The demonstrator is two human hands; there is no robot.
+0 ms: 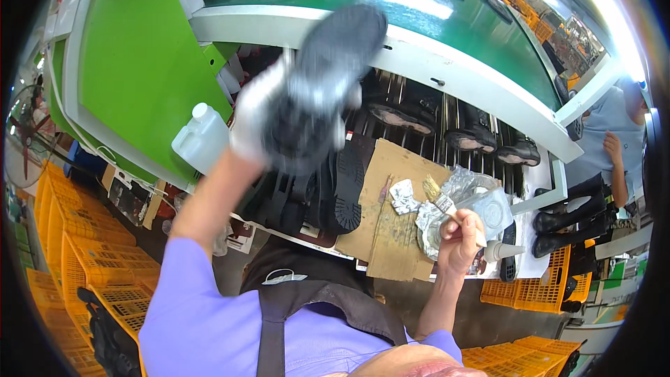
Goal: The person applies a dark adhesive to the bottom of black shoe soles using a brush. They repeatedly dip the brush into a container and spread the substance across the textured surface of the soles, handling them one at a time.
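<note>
A black shoe (335, 56) is held in the air to the left of and beyond the cardboard sheet (412, 160), with the sheet left uncovered by it. The shoe is blurred: a rounded, matt dark end is pointed away from the sheet, a greyish sheen is seen across the middle, and the nearer part is dark, its details too smeared to be made out. It is gripped by the left hand (255, 108), which is covered by a white glove and clamped around the shoe, with pale fingertips shown at the far side.

By the bare right hand (460, 237), at the right edge of the sheet, a brush (444, 202) is pinched by its pale handle; its metal band and yellowish, splayed bristles are turned toward the sheet.

On the sheet a crumpled white scrap (403, 197) is seen. To the right of the sheet, clear plastic film (471, 185) and a translucent container (490, 211) are set. To its left, a black ribbed sole (349, 188) is laid; farther left, a white jug (202, 141) is placed. Beyond the sheet, dark shoes (471, 138) are lined up on a rack (447, 115).
</note>
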